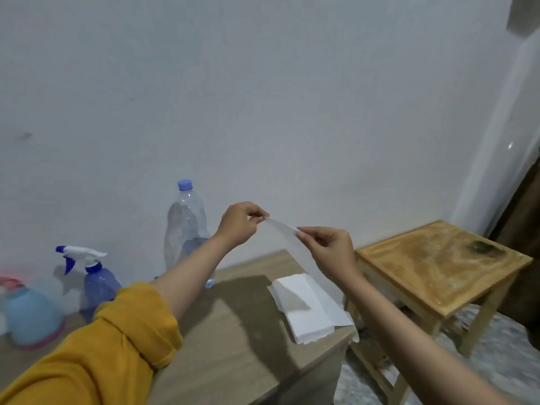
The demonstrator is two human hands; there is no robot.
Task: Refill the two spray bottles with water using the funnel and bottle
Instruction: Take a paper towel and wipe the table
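Note:
A clear water bottle [187, 226] with a blue cap stands at the back of the table, low on water. Left of it stands a blue spray bottle [96, 276] with a white and blue trigger head. At the far left edge a light blue spray bottle [29, 314] with a pink top shows blurred. I see no funnel. My left hand [239, 223] and my right hand [327, 249] are raised above the table, each pinching one end of a thin white tissue sheet [282, 229] stretched between them.
A stack of white tissues [306, 305] lies at the right end of the light wood table [239, 361]. A small wooden stool [438, 267] stands to the right, lower than the table. A pale wall is close behind.

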